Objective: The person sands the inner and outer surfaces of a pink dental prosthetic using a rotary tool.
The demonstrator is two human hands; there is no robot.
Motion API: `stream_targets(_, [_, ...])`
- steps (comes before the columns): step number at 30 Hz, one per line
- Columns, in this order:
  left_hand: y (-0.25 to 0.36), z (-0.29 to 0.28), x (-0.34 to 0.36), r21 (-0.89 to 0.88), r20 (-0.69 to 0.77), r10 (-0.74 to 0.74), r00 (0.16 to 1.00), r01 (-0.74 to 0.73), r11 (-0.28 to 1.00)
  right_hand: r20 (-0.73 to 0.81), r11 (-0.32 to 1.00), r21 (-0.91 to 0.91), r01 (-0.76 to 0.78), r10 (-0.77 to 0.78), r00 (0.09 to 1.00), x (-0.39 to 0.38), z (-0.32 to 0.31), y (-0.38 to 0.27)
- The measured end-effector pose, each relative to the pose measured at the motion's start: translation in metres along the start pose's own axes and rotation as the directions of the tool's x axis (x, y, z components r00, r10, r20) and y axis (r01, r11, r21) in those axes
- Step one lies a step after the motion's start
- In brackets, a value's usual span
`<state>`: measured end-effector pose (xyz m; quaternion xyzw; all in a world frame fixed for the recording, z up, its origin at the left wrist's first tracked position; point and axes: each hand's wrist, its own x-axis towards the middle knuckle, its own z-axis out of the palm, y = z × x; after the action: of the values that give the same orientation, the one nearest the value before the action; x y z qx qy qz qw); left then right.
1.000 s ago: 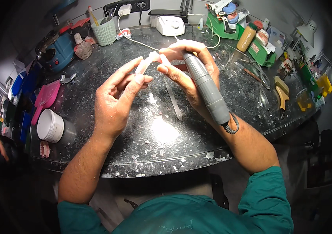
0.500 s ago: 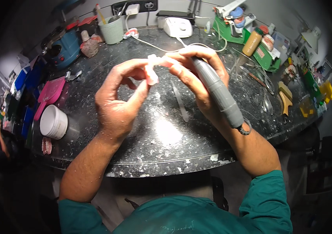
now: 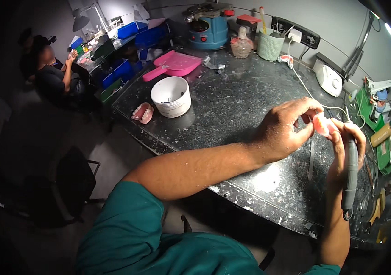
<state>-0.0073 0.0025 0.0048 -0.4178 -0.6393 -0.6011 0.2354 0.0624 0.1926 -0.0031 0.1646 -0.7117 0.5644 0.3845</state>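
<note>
A pink denture piece (image 3: 321,126) is pinched between the thumb and fingers of my left hand (image 3: 282,130), held up over the black worktop. My right hand (image 3: 337,153) is wrapped round a grey rotary handpiece (image 3: 350,176), and its fingertips meet the denture piece from the other side. The tip of the handpiece is hidden behind the fingers. Below the hands, a thin flat spatula (image 3: 311,160) lies on the worktop. Pale dust specks cover my left hand and forearm.
The black worktop (image 3: 232,98) carries a white tub (image 3: 172,109), a pink-and-white denture (image 3: 143,113), a pink dustpan (image 3: 177,63) and a blue machine (image 3: 209,34). A white control box (image 3: 327,80) has cables trailing forward. Farther left are a seated person (image 3: 55,82) and a dark chair (image 3: 74,183).
The view has swung to the left, so the hands now appear at the right side and the other person shows. Both hands keep their holds on the denture piece and handpiece.
</note>
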Motion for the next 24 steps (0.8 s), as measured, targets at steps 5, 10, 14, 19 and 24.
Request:
stream_targets(5, [0.003,0.01,-0.003,-0.222,0.111,-0.157,0.981,0.179,0.958,-0.031,0.967,-0.244,0.079,-0.089,0.996,-0.001,-0.001,-0.014])
stream_targets(10, [0.0,0.012,-0.004,-0.257,0.114,-0.165,0.98,0.19,0.948,-0.117,0.959,-0.256,0.124,-0.158,0.98,-0.004,-0.007,-0.017])
stream_targets(14, [-0.001,0.006,-0.003,-0.228,0.081,-0.214,0.974,0.227,0.947,0.121,0.782,-0.473,0.406,-0.399,0.909,0.007,-0.005,-0.031])
stream_targets(19, [-0.002,0.01,-0.007,-0.385,0.058,-0.228,0.972,0.233,0.893,0.137,0.754,-0.356,0.553,-0.543,0.828,0.01,0.003,-0.015])
stream_targets(24, [0.001,0.006,-0.008,-0.367,0.082,-0.221,0.972,0.235,0.9,0.182,0.775,-0.329,0.54,-0.509,0.842,0.011,-0.001,-0.013])
